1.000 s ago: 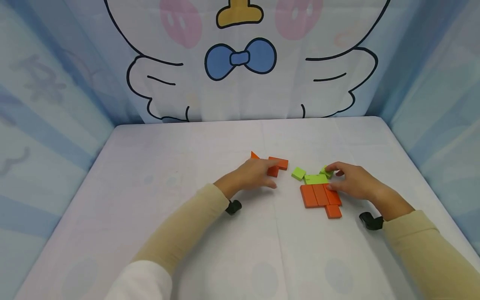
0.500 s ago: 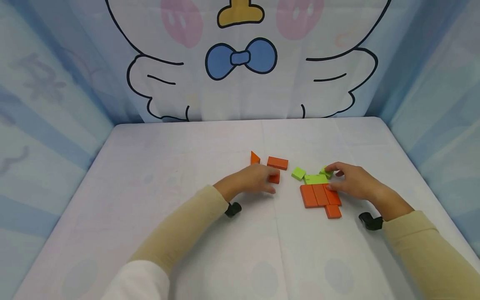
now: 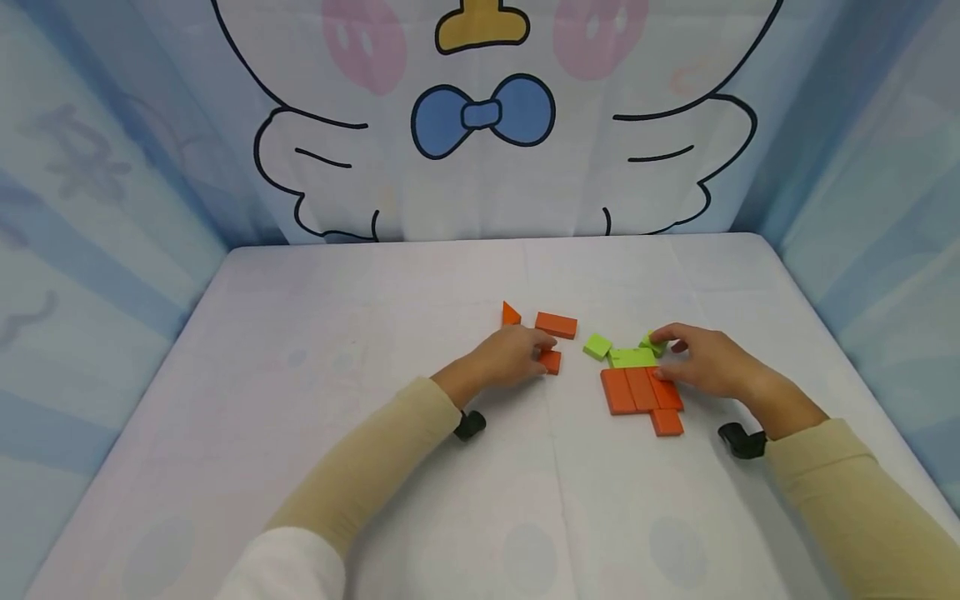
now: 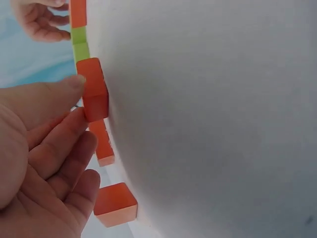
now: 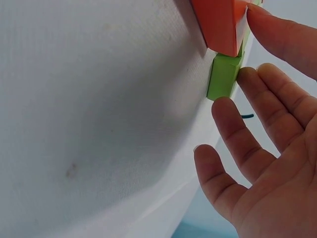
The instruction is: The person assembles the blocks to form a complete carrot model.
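Note:
In the head view my left hand point(image 3: 513, 357) is left of the block arrangement, near the middle of the table. Its thumb and index finger pinch a small orange-red block point(image 4: 93, 89) at the table surface; the other fingers are loosely bent. My right hand point(image 3: 708, 360) rests at the right side of the arrangement. Its thumb touches an orange-red block point(image 5: 216, 25) and its index fingertip touches a green block point(image 5: 224, 77), with the remaining fingers spread. The arrangement has several orange-red blocks point(image 3: 628, 392) side by side, with a wider green block point(image 3: 632, 358) behind them.
A tilted green block point(image 3: 597, 347) sits at the arrangement's back left. A loose orange-red block point(image 3: 557, 325) and an orange triangular block point(image 3: 511, 314) lie behind my left hand. One more orange-red block point(image 3: 667, 422) juts out at the front. Patterned curtains point(image 3: 480, 192) surround the table.
My left hand has drawn the small orange-red block toward me, away from the longer loose block, and now pinches it. My right hand has stayed in place.

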`<state>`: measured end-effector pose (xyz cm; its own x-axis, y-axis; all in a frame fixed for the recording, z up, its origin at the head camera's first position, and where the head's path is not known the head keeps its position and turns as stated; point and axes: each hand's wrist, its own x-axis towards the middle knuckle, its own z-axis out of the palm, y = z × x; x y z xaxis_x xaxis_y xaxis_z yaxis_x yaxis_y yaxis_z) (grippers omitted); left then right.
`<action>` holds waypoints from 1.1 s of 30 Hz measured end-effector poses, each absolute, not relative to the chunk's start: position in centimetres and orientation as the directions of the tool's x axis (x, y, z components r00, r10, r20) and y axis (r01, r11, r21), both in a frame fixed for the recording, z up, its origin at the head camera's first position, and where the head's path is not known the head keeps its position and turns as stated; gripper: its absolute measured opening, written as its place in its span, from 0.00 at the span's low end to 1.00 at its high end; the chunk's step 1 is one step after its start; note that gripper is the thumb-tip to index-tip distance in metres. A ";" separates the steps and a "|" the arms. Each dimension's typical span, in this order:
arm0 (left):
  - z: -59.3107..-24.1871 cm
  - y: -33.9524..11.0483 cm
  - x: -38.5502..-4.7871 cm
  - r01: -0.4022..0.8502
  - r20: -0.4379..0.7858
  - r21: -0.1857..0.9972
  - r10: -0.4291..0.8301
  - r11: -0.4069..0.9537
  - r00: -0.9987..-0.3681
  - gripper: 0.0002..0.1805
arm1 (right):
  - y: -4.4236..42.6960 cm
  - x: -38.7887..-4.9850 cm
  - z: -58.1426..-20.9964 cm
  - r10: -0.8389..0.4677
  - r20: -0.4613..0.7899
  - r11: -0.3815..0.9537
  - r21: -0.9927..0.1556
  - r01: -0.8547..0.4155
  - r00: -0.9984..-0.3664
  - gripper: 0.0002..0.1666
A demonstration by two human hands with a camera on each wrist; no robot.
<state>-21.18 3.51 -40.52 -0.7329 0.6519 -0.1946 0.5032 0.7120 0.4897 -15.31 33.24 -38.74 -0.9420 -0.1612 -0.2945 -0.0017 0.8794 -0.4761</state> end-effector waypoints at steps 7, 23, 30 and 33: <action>-40.8 3.9 -20.5 0.513 -0.168 0.501 0.660 0.697 -0.732 0.21 | 33.4 -15.2 -38.9 -0.153 -0.301 0.875 -0.484 0.013 -0.941 0.34; -39.6 8.0 -16.1 0.596 -0.118 0.592 0.790 0.543 -0.602 0.20 | 33.4 -15.3 -38.8 -0.159 -0.286 0.878 -0.479 -0.003 -0.945 0.33; -39.9 10.0 -14.8 0.682 -0.101 0.511 0.825 0.523 -0.556 0.19 | 33.5 -15.4 -38.7 -0.173 -0.272 0.873 -0.487 -0.020 -0.947 0.32; -40.0 10.5 -14.6 0.704 -0.102 0.490 0.836 0.514 -0.539 0.20 | 33.5 -15.4 -38.7 -0.177 -0.273 0.871 -0.490 -0.021 -0.946 0.32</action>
